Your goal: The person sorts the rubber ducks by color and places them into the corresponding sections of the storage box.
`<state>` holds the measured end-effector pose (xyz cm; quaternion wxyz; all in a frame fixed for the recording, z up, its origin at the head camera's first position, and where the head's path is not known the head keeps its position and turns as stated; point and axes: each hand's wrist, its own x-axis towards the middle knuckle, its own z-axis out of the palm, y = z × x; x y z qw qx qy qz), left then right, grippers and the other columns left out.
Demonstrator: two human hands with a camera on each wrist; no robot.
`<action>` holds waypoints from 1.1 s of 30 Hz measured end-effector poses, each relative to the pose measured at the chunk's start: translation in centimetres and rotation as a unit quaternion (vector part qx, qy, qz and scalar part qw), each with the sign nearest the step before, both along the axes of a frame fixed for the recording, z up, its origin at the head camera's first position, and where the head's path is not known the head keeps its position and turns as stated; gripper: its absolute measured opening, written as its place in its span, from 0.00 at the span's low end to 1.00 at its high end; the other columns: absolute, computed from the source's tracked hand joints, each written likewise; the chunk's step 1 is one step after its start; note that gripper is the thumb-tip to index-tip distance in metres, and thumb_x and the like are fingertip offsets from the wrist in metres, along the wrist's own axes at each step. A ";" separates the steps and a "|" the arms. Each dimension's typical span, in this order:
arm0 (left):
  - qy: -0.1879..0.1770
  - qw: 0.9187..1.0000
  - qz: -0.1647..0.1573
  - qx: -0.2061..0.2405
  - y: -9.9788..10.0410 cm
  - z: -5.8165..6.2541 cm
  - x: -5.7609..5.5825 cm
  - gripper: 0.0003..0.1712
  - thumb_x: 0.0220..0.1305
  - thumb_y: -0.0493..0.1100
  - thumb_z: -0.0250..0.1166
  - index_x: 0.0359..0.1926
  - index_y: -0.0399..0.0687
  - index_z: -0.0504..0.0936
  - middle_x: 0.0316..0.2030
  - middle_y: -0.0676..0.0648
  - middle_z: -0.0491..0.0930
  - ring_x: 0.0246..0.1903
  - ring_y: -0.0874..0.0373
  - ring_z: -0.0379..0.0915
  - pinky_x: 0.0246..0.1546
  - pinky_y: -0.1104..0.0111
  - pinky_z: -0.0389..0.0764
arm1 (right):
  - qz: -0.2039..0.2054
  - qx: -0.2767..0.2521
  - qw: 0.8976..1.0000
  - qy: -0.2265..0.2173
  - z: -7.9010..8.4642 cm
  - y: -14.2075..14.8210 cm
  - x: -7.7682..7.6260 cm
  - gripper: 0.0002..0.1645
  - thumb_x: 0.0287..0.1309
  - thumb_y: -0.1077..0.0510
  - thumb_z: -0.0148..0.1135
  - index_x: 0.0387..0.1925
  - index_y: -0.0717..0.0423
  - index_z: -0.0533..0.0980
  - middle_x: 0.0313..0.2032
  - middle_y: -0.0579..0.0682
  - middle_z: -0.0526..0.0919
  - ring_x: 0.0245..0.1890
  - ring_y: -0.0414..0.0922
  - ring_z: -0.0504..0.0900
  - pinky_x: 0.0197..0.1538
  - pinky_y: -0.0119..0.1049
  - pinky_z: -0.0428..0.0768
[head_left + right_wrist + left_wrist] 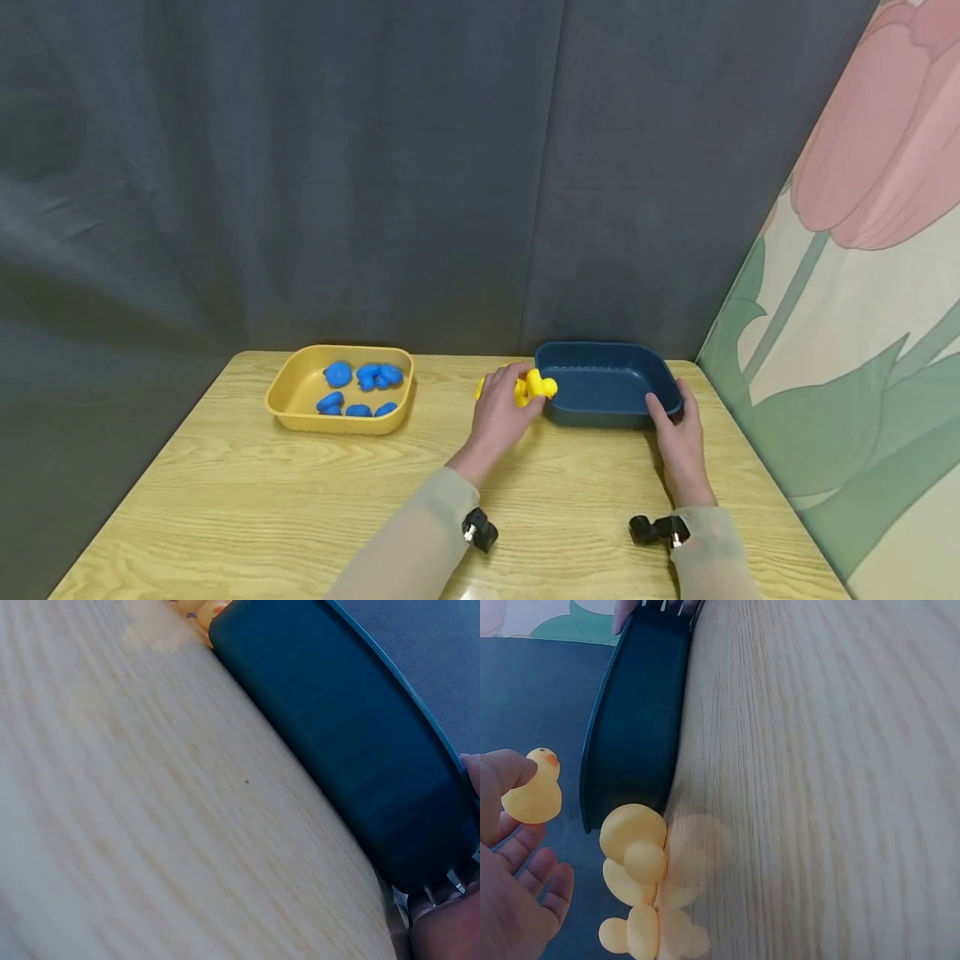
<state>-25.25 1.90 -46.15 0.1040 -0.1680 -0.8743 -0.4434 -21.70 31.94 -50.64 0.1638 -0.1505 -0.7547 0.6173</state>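
My left hand (497, 414) pinches a yellow toy duck (534, 796) between thumb and fingers, raised beside the left end of a dark blue bin (600, 417). Below the hand, several more yellow ducks (634, 838) stand on the table by that end of the bin; the hand partly hides them in the head view. At the bin's right front corner, my right hand (684, 450) grips the wall, its thumb at the rim and its fingers round the outside. The visible floor of the bin is bare.
To the left on the wooden table (247, 500) stands a yellow bin (330, 424) with several blue toy ducks (338, 374) in it. A dark curtain (375, 183) hangs behind the table, and a wall with a tulip print (862, 350) runs along its right side.
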 end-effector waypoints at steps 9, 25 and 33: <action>0.008 1.000 -0.004 -0.029 1.4 -0.4 -0.6 0.31 0.74 0.50 0.75 0.73 0.49 0.80 0.65 0.49 0.83 0.61 0.49 0.74 0.61 0.59 0.81 | 0.002 -0.010 1.000 0.003 -0.4 0.0 -0.3 0.53 0.84 0.45 0.59 0.92 0.47 0.40 0.89 0.53 0.41 0.88 0.53 0.43 0.87 0.49 0.48; 0.002 0.999 -0.007 -0.034 2.1 -0.8 -0.6 0.34 0.75 0.53 0.74 0.77 0.51 0.78 0.69 0.48 0.81 0.69 0.46 0.72 0.72 0.51 0.73 | 0.010 -0.015 1.000 0.002 0.3 -0.3 0.3 0.53 0.84 0.45 0.59 0.92 0.49 0.40 0.89 0.53 0.41 0.88 0.53 0.43 0.87 0.50 0.47; 0.012 1.000 0.013 -0.018 1.3 -1.0 -0.8 0.35 0.74 0.52 0.75 0.77 0.50 0.77 0.69 0.45 0.80 0.68 0.44 0.72 0.70 0.49 0.76 | 0.003 -0.001 1.000 0.007 -0.2 0.1 0.2 0.55 0.82 0.38 0.59 0.92 0.47 0.41 0.89 0.52 0.40 0.88 0.54 0.44 0.86 0.51 0.48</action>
